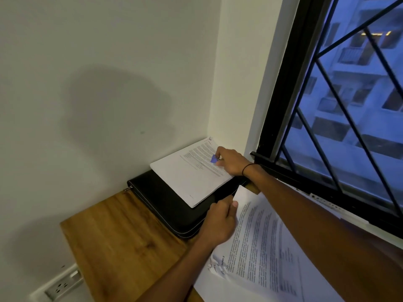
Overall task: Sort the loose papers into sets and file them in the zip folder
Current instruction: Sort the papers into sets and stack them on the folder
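Note:
A black zip folder (168, 199) lies closed on the wooden desk (117, 236) against the wall. On top of it rests a stack of printed papers (192, 173). My right hand (231, 160) reaches over that stack and pinches a small blue binder clip (213, 159) at its right edge. My left hand (220, 223) pinches the top corner of a second set of printed papers (261, 247), which lies on the desk in front of the folder. That set's lower left corner looks crumpled.
A white wall runs behind and to the left of the desk, with a power socket (63, 284) at lower left. A black-framed window with a metal grille (338, 110) stands along the right side, close to my right forearm.

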Demonstrator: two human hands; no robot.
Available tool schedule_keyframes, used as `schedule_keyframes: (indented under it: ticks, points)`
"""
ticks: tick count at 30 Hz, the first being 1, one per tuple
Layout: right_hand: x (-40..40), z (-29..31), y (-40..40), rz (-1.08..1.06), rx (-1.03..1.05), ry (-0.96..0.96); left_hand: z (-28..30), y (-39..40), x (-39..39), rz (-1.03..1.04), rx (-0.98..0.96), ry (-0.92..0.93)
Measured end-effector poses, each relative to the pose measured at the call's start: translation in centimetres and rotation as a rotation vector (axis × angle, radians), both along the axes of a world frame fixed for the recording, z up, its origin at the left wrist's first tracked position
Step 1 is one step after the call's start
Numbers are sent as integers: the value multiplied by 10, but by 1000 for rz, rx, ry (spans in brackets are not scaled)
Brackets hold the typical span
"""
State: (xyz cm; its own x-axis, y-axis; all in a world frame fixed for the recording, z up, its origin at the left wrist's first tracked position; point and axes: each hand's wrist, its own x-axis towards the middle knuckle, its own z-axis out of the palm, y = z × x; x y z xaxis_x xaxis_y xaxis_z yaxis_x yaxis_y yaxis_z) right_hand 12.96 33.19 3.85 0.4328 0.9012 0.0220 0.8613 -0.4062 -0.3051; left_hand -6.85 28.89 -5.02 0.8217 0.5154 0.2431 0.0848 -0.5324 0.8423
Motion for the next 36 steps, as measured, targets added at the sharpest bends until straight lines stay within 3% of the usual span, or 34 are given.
schedule_keyframes:
  ticks: [5,14,31,36]
  points:
    - [10,29,-62,123,-14,97,0,0,3,7,11,20]
    - [-10,65,-149,218,-96,105,2,-2,2,22,69,12]
    - [-33,57,-170,187,-40,-176,6,-2,-1,-45,78,-21]
    - [-30,54,-169,147,-80,-44,9,-1,-1,-65,68,-7]
